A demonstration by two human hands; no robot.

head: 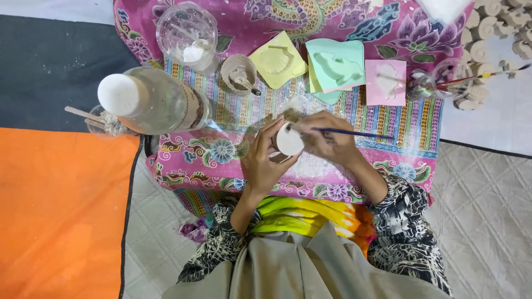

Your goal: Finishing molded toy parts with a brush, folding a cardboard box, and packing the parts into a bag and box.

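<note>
While left hand [260, 160] grips disc [289, 141], right hand [327, 138] pinches brush [354, 133].

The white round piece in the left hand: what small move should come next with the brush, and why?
Probably a short stroke across its face. The left hand holds the white round piece up, and the right hand has the thin blue brush with its tip already at the piece's upper edge.
</note>
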